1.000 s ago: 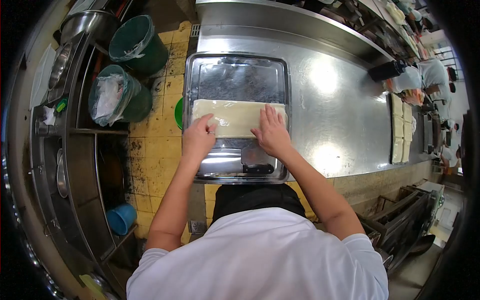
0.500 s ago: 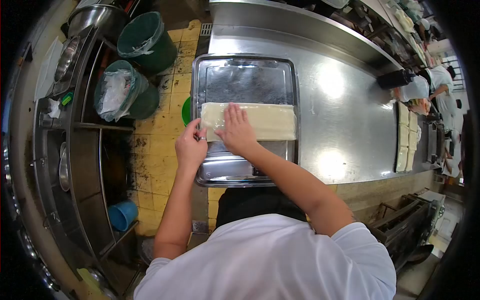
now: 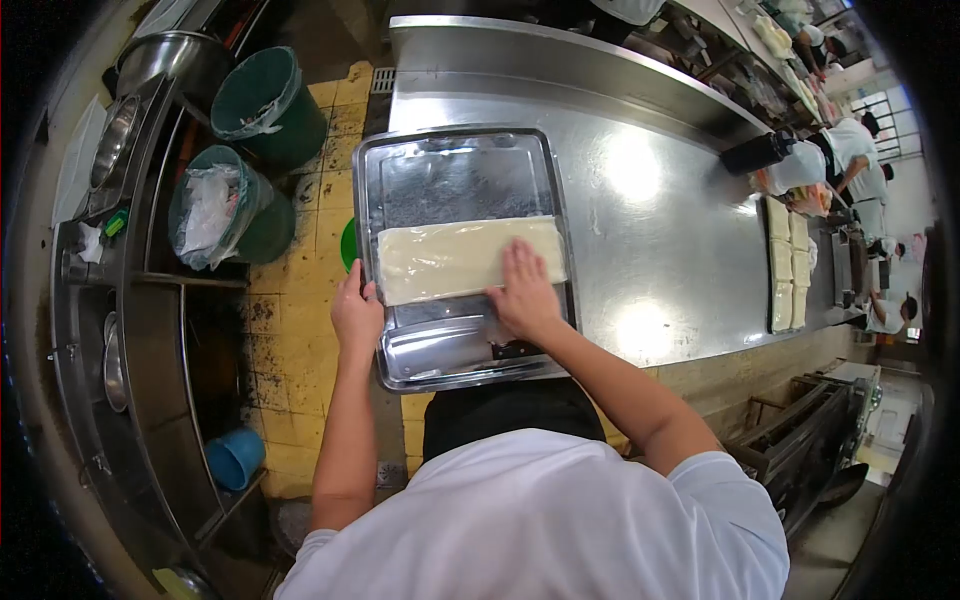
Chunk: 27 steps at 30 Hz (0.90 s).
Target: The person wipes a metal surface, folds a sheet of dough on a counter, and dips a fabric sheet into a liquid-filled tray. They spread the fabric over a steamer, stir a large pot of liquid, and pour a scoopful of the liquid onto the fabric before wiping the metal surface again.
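So the left hand (image 3: 357, 312) is at the tray (image 3: 460, 185)'s left edge, fingers by the rim; can't tell how tight the grip is. The pale slab (image 3: 440, 262) lies across the tray, left edge to right edge. Dark handle (image 3: 518, 350) by the near edge, partly hidden. Right hand (image 3: 525, 300) is open, palm down on the slab's right end, well apart from the left. Looks like smoothing; that stroke calls for light, even pressure and a steady tray. Pale blocks (image 3: 780, 260) sit at the bench (image 3: 640, 240)'s right end.
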Each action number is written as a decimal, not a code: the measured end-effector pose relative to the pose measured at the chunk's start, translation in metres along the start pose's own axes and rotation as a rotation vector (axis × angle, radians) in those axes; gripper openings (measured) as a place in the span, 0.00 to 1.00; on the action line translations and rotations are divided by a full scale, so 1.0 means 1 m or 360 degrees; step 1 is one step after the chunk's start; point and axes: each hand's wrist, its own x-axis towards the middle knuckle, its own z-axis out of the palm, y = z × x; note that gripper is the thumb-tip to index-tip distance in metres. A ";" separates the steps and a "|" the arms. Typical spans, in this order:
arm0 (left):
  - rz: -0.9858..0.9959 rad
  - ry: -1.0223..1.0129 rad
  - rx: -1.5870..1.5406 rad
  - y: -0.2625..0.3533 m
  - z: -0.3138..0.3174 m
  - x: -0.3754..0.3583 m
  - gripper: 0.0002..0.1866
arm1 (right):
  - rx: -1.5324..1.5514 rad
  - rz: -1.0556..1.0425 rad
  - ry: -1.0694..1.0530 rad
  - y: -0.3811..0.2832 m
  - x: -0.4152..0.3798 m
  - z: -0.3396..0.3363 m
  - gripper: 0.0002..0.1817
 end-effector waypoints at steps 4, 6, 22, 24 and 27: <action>-0.0146 -0.0091 0.0040 0.016 -0.010 0.006 0.26 | -0.0089 0.0165 0.0048 0.037 -0.033 -0.006 0.45; -0.0057 -0.0045 0.0028 0.013 -0.005 0.011 0.26 | -0.0102 0.0188 0.0041 0.041 -0.038 -0.006 0.45; -0.0241 -0.0037 0.0087 0.026 -0.001 0.020 0.24 | 0.0016 -0.0112 0.0320 0.207 0.062 -0.050 0.24; -0.0256 -0.0015 0.0132 0.031 -0.002 0.020 0.23 | 0.0004 -0.0105 0.0010 0.214 0.070 -0.050 0.20; -0.0184 0.0089 0.0187 0.054 -0.011 0.014 0.21 | -0.0177 -0.0127 -0.0359 0.203 0.079 -0.078 0.12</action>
